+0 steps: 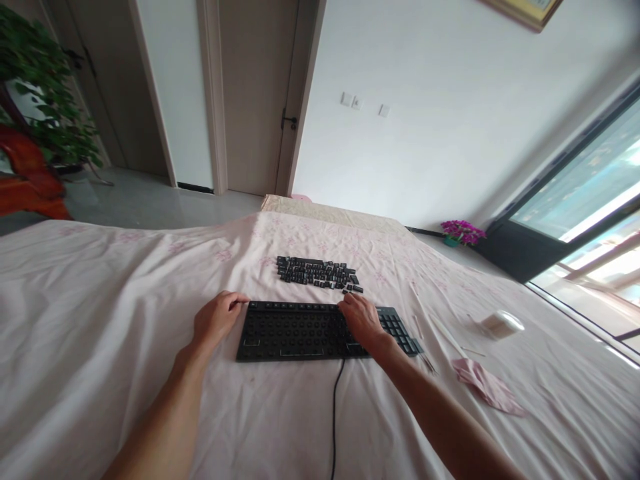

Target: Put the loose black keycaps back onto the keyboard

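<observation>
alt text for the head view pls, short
Two bare hands rest on a black keyboard with most keycaps removed, on a pale pink sheet: left hand at its left edge, right hand on its right part. The loose keycaps lie grouped just beyond; a pink cloth lies to the right.

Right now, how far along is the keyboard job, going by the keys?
Done: most of the main block on the keyboard is stripped to bare sockets, and the pulled keycaps lie laid out on the sheet behind it. In hand: the left hand steadies the keyboard's left end; the right hand rests on its right part. Left: the caps at the right end are still on.
</observation>
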Demonstrator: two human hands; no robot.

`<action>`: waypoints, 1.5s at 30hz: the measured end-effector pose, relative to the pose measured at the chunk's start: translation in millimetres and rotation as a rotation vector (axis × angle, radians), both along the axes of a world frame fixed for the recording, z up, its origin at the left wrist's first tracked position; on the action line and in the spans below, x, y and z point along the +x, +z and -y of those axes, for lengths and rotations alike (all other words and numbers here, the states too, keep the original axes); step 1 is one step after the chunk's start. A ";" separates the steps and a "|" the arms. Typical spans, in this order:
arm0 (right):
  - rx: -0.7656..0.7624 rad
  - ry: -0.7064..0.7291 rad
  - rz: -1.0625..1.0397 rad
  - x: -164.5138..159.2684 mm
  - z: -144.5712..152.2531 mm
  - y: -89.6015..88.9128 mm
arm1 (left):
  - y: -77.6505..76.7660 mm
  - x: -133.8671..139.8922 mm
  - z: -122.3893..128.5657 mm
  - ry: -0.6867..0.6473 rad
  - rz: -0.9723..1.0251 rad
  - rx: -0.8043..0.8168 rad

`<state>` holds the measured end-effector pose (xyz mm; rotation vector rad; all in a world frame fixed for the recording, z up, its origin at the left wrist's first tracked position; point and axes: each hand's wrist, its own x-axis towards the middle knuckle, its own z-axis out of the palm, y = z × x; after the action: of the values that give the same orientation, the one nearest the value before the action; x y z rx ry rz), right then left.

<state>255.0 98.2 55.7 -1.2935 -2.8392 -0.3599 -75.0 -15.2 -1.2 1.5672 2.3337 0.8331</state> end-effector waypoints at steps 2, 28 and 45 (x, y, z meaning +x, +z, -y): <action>-0.037 -0.044 -0.044 0.0 0.9 0.8 | 0.7 0.3 0.4 0.001 0.001 0.001; -1.065 -0.256 -1.368 3.7 27.7 -3.6 | 18.9 31.2 1.4 0.026 0.070 0.332; -1.583 -0.213 -1.579 -41.3 67.3 -12.6 | 53.5 122.2 4.4 -0.478 0.396 0.453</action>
<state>213.7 30.8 43.2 -0.8716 -1.1367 2.0841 47.2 -19.6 52.3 1.8075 1.4747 1.4417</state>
